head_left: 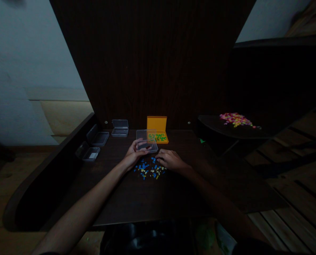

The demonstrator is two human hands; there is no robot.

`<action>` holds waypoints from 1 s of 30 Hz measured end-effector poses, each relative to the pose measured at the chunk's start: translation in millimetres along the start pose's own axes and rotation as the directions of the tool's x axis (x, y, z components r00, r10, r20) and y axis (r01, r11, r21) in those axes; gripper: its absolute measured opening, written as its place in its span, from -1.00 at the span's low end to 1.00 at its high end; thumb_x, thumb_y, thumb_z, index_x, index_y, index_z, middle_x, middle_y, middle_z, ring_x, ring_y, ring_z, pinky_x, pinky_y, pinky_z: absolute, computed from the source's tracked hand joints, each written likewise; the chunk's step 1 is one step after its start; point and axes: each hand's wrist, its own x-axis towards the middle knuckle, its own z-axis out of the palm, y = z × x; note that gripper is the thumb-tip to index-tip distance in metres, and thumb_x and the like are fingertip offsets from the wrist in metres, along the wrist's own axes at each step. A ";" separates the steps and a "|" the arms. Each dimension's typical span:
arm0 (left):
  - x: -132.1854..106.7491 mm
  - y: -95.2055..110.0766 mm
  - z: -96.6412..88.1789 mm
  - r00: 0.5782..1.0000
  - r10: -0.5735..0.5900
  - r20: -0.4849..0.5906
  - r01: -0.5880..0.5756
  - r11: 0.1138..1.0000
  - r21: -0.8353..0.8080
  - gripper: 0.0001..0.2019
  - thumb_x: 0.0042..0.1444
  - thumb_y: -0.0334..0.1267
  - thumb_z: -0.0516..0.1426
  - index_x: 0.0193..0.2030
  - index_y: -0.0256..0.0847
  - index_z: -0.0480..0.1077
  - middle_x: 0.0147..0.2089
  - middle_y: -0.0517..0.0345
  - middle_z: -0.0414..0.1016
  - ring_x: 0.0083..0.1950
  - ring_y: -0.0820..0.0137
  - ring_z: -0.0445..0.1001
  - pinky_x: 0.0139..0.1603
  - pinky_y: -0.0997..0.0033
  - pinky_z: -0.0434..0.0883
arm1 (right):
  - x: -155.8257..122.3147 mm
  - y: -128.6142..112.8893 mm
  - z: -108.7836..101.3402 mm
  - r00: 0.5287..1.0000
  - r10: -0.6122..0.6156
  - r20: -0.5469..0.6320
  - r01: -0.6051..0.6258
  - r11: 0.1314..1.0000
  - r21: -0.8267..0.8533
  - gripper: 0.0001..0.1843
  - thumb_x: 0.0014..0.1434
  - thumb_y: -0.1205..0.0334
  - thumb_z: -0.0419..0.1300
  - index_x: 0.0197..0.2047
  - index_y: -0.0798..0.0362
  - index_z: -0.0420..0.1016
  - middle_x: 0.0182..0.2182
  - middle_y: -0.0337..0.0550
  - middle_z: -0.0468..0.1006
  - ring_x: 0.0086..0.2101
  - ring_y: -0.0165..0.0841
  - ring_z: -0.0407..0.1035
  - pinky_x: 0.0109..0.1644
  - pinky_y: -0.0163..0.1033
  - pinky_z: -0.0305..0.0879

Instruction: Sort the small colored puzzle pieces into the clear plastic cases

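Observation:
My left hand (134, 154) grips a clear plastic box (150, 146) with its hinged lid raised, held just above the dark desk. A small dark reddish patch shows inside it. My right hand (171, 158) is beside the box, fingers curled together at the edge of a scattered pile of small blue and pale yellow building bricks (143, 165). Whatever is between those fingertips is too small to make out. Right behind the clear box stands an open orange case (157, 124) with green pieces (161, 137) in it.
Three more clear boxes with raised lids stand at the left: one near the back (120, 132), one by the side panel (101, 139), one nearer (91, 154). Pink and yellow pieces (237, 119) are heaped on a side shelf (213, 122). A tall dark panel (152, 63) closes the back.

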 end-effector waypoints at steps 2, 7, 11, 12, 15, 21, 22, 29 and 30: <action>-0.6 0.8 0.9 1.000 -0.005 -0.011 0.005 1.000 -0.002 -0.33 -0.28 -0.58 0.35 0.02 -0.18 0.29 0.08 0.02 0.45 -0.03 0.17 0.57 0.29 -0.14 0.23 | -0.1 0.8 0.9 1.000 -0.007 -0.014 0.006 1.000 -0.020 -0.75 0.24 0.30 0.13 -0.06 0.01 0.57 -0.16 -0.09 0.53 -0.17 -0.30 0.42 -0.11 -0.26 0.29; 0.1 0.1 0.4 1.000 -0.012 -0.022 0.012 1.000 -0.008 -0.33 -0.29 -0.59 0.35 0.02 -0.18 0.29 0.08 0.03 0.45 -0.03 0.19 0.57 0.29 -0.13 0.24 | 1.2 5.9 2.5 0.997 -0.043 -0.066 0.040 0.999 -0.037 -0.76 0.21 0.37 0.13 -0.11 0.01 0.58 -0.17 -0.07 0.54 -0.13 -0.28 0.38 -0.06 -0.22 0.30; -2.4 3.6 3.6 0.999 -0.023 -0.025 0.023 1.000 0.002 -0.33 -0.29 -0.58 0.35 0.02 -0.17 0.28 0.07 0.04 0.46 -0.05 0.20 0.58 0.30 -0.13 0.24 | 2.9 10.4 5.6 0.993 -0.076 -0.089 0.074 0.997 -0.032 -0.73 0.19 0.45 0.11 -0.14 0.05 0.59 -0.19 -0.04 0.54 -0.15 -0.27 0.37 -0.03 -0.18 0.31; -3.6 5.1 5.0 0.999 -0.028 -0.025 0.028 1.000 0.005 -0.33 -0.28 -0.58 0.35 0.02 -0.17 0.28 0.07 0.04 0.46 -0.04 0.20 0.58 0.30 -0.13 0.23 | 3.1 11.4 6.4 0.992 -0.083 -0.098 0.080 0.996 -0.033 -0.73 0.19 0.45 0.11 -0.15 0.05 0.59 -0.19 -0.04 0.55 -0.16 -0.27 0.37 -0.03 -0.18 0.31; -6.9 9.6 9.2 0.999 -0.041 -0.021 0.041 0.999 0.008 -0.35 -0.26 -0.60 0.33 0.02 -0.18 0.27 0.09 0.03 0.44 -0.04 0.22 0.58 0.31 -0.10 0.22 | 3.1 14.0 6.6 0.987 -0.096 -0.129 0.093 0.995 -0.027 -0.74 0.19 0.46 0.12 -0.15 0.08 0.60 -0.21 -0.04 0.55 -0.17 -0.27 0.38 -0.03 -0.17 0.32; -7.1 11.8 11.4 0.998 -0.052 -0.046 0.051 0.999 -0.010 -0.38 -0.24 -0.63 0.31 0.00 -0.18 0.28 0.07 0.04 0.44 -0.07 0.25 0.58 0.30 -0.06 0.24 | 2.3 12.6 -12.8 0.947 -0.108 -0.302 0.154 0.979 0.133 -0.78 0.21 0.41 0.14 -0.16 0.06 0.60 -0.23 -0.08 0.59 -0.18 -0.30 0.44 -0.05 -0.19 0.37; -6.9 12.1 11.5 0.997 -0.053 -0.053 0.052 0.998 -0.016 -0.38 -0.24 -0.63 0.31 -0.01 -0.17 0.28 0.06 0.04 0.44 -0.07 0.25 0.58 0.29 -0.05 0.25 | 2.4 11.5 -18.3 0.937 -0.106 -0.334 0.166 0.974 0.156 -0.79 0.22 0.39 0.15 -0.16 0.04 0.60 -0.23 -0.08 0.59 -0.18 -0.30 0.45 -0.05 -0.18 0.37; -11.0 14.2 15.3 0.997 -0.059 -0.043 0.058 0.998 -0.014 -0.37 -0.25 -0.64 0.31 0.00 -0.17 0.29 0.09 0.05 0.42 -0.04 0.25 0.58 0.31 -0.03 0.24 | 6.9 6.3 -53.6 0.885 -0.044 -0.464 0.154 0.968 0.201 -0.79 0.25 0.30 0.14 -0.17 0.04 0.62 -0.23 -0.07 0.61 -0.23 -0.28 0.48 -0.10 -0.16 0.39; -11.9 13.7 15.9 0.997 -0.063 -0.033 0.063 0.998 -0.012 -0.37 -0.24 -0.64 0.31 0.00 -0.16 0.29 0.09 0.05 0.42 -0.04 0.25 0.57 0.31 -0.03 0.24 | 8.6 5.3 -54.6 0.885 -0.037 -0.464 0.152 0.965 0.213 -0.79 0.25 0.30 0.14 -0.17 0.04 0.62 -0.23 -0.08 0.61 -0.23 -0.29 0.48 -0.10 -0.17 0.39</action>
